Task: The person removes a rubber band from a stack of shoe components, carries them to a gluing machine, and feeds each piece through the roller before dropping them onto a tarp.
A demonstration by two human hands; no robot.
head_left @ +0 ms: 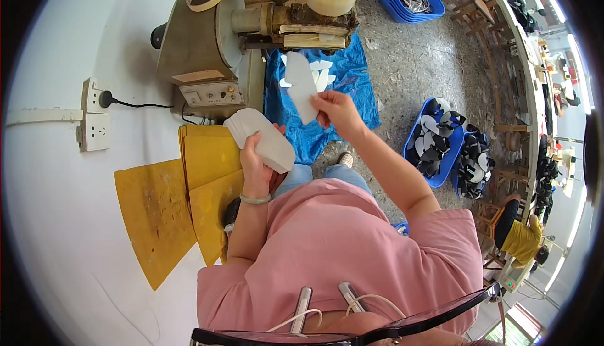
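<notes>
A stack of white, flat cut pieces with rounded ends (269,141) rests in my left hand (253,162), whose fingers and thumb are wrapped round it. My right hand (335,111) pinches one white cut piece (301,85) by its lower end and holds it up in front of the machine. Beyond that piece stands a machine with a roller (301,26), its surfaces stained brown. Several white pieces (323,77) lie on a blue plastic sheet (289,133) below the roller.
Yellow stained boards (157,214) lean by the wall at left, below a socket with a black plug (107,99). Blue baskets of black and white pieces (434,138) stand on the floor at right. Farther right, a person in a yellow top (523,239) sits near a long bench.
</notes>
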